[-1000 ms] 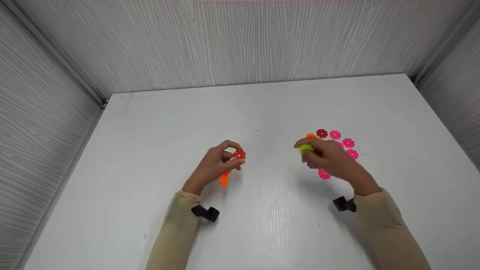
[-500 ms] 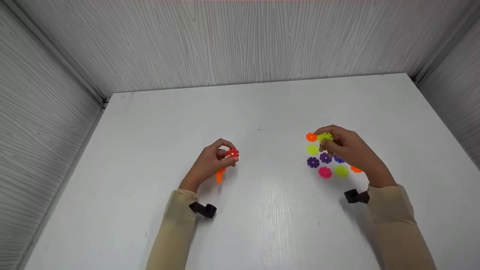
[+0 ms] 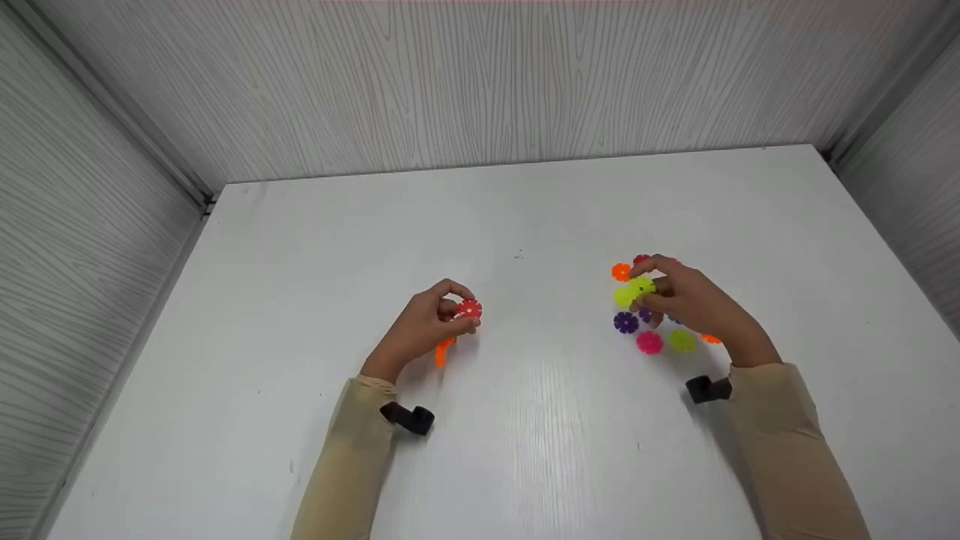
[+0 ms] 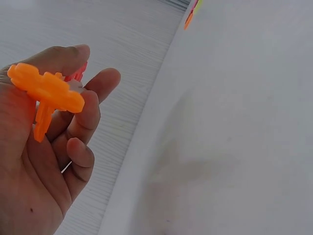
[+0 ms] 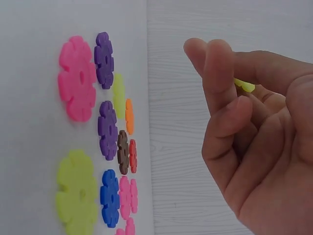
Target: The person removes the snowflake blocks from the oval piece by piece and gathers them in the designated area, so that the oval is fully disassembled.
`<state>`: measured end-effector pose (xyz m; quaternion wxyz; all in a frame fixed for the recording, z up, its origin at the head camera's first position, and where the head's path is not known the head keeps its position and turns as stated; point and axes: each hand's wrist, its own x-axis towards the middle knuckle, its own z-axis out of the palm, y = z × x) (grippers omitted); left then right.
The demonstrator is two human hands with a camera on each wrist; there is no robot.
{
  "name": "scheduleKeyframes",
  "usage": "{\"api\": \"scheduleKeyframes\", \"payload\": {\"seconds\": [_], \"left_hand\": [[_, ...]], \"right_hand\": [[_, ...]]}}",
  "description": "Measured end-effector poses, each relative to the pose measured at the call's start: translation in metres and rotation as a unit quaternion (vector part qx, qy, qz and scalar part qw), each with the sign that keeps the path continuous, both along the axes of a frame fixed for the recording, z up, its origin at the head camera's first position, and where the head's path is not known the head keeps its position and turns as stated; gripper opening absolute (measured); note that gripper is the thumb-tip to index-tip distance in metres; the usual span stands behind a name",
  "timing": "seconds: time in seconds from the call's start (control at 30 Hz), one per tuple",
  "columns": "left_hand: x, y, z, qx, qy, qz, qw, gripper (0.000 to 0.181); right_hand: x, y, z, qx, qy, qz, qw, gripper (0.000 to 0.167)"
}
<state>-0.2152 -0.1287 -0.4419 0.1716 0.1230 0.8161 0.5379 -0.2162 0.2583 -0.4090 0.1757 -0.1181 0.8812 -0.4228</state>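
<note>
In the head view my left hand (image 3: 424, 326) pinches a red flower-shaped plastic disc (image 3: 469, 309) between thumb and fingers. Orange discs (image 4: 46, 88) are joined to it, one standing crosswise to another; a whitish piece (image 4: 76, 85) shows between them and the red one in the left wrist view. My right hand (image 3: 694, 300) pinches a yellow-green disc (image 3: 642, 287) above the loose discs at the right. Fingers hide most of that disc in the right wrist view. Beneath it lies another yellow-green disc (image 3: 623, 298), partly covered.
Several loose discs lie flat on the white table (image 3: 525, 420) around my right hand: an orange one (image 3: 621, 271), a purple one (image 3: 625, 322), a pink one (image 3: 649, 343), a blue one (image 5: 110, 198) and a brown one (image 5: 123, 152). A wood-grain panel (image 3: 480, 82) rises behind the table.
My right hand moved rightward over the discs, then slightly back left and nearer, holding a yellow-green disc. My left hand shifted a little left with its joined discs, still gripping them.
</note>
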Motion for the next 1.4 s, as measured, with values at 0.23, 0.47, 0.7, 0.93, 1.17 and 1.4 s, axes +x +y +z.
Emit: {"api": "scheduleKeyframes", "payload": {"seconds": [0.23,0.47,0.7,0.93,1.17,1.4], "left_hand": [[0.000,0.002,-0.002,-0.009,0.011,-0.012,0.9998,0.034],[0.001,0.003,-0.001,-0.003,0.009,-0.019,0.9998,0.034],[0.002,0.004,-0.002,-0.032,0.015,-0.040,0.9986,0.035],[0.004,0.004,-0.002,-0.049,0.025,-0.064,0.9964,0.035],[0.003,0.004,-0.004,-0.051,0.029,-0.075,0.9954,0.036],[0.003,0.005,-0.005,-0.085,0.054,-0.072,0.9923,0.036]], "right_hand": [[-0.001,-0.005,-0.007,0.010,0.000,0.001,0.9999,0.030],[-0.001,-0.015,-0.015,0.026,0.045,0.034,0.9981,0.037],[0.002,-0.021,-0.015,0.045,0.003,0.055,0.9975,0.039],[0.004,-0.025,-0.014,0.046,-0.025,0.063,0.9966,0.029],[0.005,-0.030,-0.018,0.073,-0.024,0.079,0.9940,0.033],[0.006,-0.032,-0.021,0.078,-0.008,0.099,0.9920,0.042]]}}
